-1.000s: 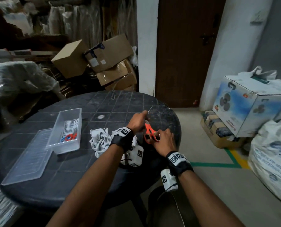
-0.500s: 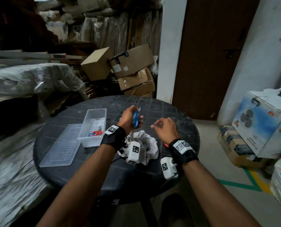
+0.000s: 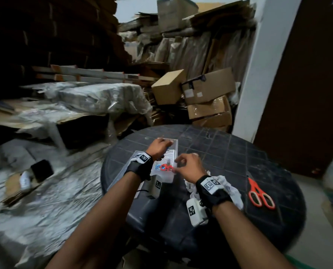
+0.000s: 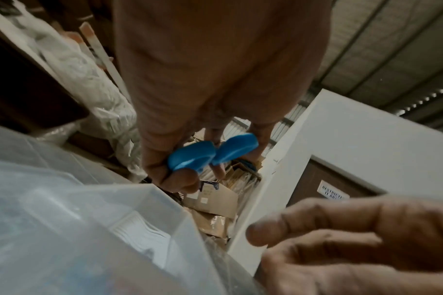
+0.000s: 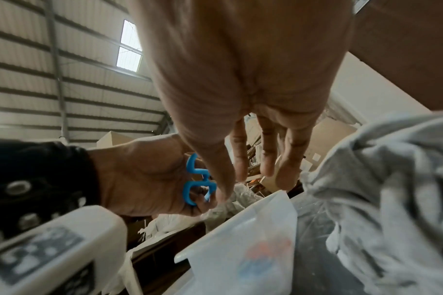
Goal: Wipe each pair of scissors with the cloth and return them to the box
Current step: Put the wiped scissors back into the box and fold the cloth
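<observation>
Head view: high, facing forward and down over round table (image 3: 239,152), both forearms in frame, clutter beyond far edge. Left wrist view: low, very close, facing along left hand (image 4: 215,79) up toward roof. Right wrist view: same close upward angle along right hand (image 5: 240,79). All three share clear box (image 3: 172,152) near table's left edge; blue scissors (image 4: 210,153) appear in both wrist views.
</observation>
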`<state>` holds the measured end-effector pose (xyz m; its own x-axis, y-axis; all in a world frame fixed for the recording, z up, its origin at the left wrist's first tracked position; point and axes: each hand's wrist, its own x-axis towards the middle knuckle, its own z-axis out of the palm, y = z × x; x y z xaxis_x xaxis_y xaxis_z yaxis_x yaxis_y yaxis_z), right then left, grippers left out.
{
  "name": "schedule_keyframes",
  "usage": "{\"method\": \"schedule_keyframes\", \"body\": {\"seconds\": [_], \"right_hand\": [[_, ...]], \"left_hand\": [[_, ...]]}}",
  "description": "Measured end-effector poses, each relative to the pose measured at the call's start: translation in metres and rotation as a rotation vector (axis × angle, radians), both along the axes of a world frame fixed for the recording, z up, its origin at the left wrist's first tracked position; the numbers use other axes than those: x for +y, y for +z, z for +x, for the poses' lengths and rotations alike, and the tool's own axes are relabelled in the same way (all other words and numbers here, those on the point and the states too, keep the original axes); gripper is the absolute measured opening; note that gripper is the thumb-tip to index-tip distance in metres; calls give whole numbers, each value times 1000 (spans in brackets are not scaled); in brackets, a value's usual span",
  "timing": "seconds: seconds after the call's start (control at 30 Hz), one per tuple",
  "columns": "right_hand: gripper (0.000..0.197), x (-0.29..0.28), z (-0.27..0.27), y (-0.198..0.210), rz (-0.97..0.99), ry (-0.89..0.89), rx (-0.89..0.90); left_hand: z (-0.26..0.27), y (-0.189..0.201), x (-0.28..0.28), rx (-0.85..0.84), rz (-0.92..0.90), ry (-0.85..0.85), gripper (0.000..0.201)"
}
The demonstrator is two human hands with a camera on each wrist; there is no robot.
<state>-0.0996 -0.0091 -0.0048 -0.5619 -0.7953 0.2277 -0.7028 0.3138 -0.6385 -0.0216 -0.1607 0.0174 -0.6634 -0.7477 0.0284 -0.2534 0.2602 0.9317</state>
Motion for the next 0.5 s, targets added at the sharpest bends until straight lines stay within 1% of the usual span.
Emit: {"method": "schedule_keyframes", "body": {"seconds": [0.07,0.13,0.17,0.23,0.3,0.43,0.5], "right_hand": [[32,-11,1,-7,36,10,15],[26,-21,-2,-15,60,4,50],[22,-23,-3,-18,69,1,65],[14,-24,-7,-23,66,11,72],[9,-22,-11,-25,55,31,54],[8,-22,-15,-29,23,49,43],[7,-24,-16,-30,16,53,44]], "left_hand": [[-6,-9,-11,-118,-93,-16,35],[-17,-21,-22,-239,-179,-8,47],[-22,-26,-25,-297,-232,-4,50],[-31,-35,-27,-385,-342,10,48],[-39,-45,-28,-437,-412,5,46],[-47,-60,-25,-521,-427,11,46],[-49,-64,-28,-550,-444,-25,50]]}}
